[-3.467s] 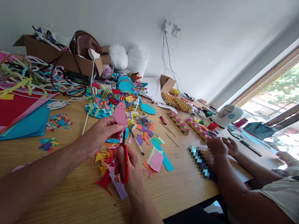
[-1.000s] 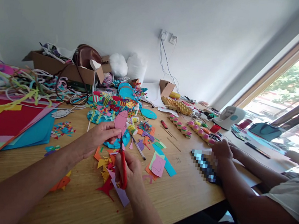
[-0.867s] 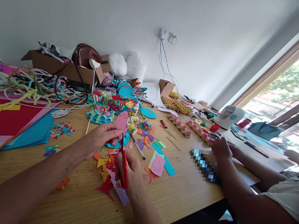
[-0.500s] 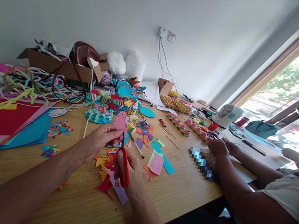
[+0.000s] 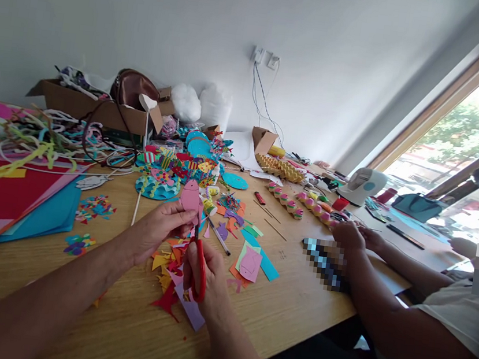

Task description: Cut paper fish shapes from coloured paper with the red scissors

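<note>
Pinched in my left hand [image 5: 169,224] is a pink paper fish [image 5: 191,195], held upright with its drawn eye at the top. My right hand [image 5: 210,272] grips red-handled scissors [image 5: 198,270], whose blades point up at the fish's right edge, close to my left fingers. Below both hands lie colourful paper scraps [image 5: 167,302] and a purple strip [image 5: 191,307]. A pink paper piece with a fish outline [image 5: 250,263] rests on other sheets to the right. Beyond it is a blue paper strip [image 5: 270,268], and a pen [image 5: 221,239] lies behind the scissors.
Coloured sheets [image 5: 42,219] and tangled pipe cleaners [image 5: 45,129] cover the left side. Decorated paper fish [image 5: 180,160] sit behind my hands. At right, a co-worker's hands [image 5: 350,237] are near painted egg-carton strips [image 5: 284,201]. A cardboard box [image 5: 95,105] stands by the wall.
My hands keep nearly the same pose, with the scissors still at the fish's edge. The fish has tilted and shifted slightly left. The view has moved a little.
</note>
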Demonstrator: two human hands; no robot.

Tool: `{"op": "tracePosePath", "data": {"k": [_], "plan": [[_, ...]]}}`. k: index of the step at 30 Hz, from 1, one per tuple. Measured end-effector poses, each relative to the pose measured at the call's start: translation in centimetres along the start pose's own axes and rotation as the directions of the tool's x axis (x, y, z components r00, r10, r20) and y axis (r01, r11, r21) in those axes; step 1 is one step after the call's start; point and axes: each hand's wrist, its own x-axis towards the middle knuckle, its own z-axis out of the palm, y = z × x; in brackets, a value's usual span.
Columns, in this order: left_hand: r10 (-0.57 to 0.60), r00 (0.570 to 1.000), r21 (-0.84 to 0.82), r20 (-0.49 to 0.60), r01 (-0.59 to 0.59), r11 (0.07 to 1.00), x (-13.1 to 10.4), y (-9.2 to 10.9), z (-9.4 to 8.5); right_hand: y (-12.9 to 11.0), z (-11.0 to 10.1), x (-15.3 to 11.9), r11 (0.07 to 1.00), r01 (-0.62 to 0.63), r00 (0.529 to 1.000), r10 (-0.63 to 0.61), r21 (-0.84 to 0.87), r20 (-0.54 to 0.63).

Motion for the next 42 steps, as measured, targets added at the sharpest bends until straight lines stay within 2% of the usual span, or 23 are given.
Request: {"op": "tracePosePath", "data": {"k": [9,13,24,34,42], "plan": [[-0.033,0.999,-0.035,-0.013,0.032,0.999,0.1,-0.2,-0.2,-0.5,0.1,-0.4,0.998,-0.006,1.0,0.005,0.063,0.009],[-0.024,1.0,-0.027,0.001,0.024,0.999,0.1,-0.1,-0.2,-0.9,0.1,-0.4,0.999,-0.012,1.0,0.012,0.041,-0.005],[0.061,0.997,0.112,-0.045,-0.056,0.992,0.3,-0.1,-0.4,-0.7,0.2,-0.3,1.0,-0.01,1.0,0.01,0.004,-0.016],[0.02,1.0,0.135,-0.02,-0.017,0.991,0.1,0.0,-0.3,-0.6,0.1,-0.3,0.999,0.046,0.999,-0.046,0.008,-0.014],[0.012,0.999,0.133,-0.03,-0.008,0.991,0.1,-0.1,-0.3,-1.1,0.2,-0.4,1.0,-0.012,1.0,0.013,0.026,-0.018]]}}
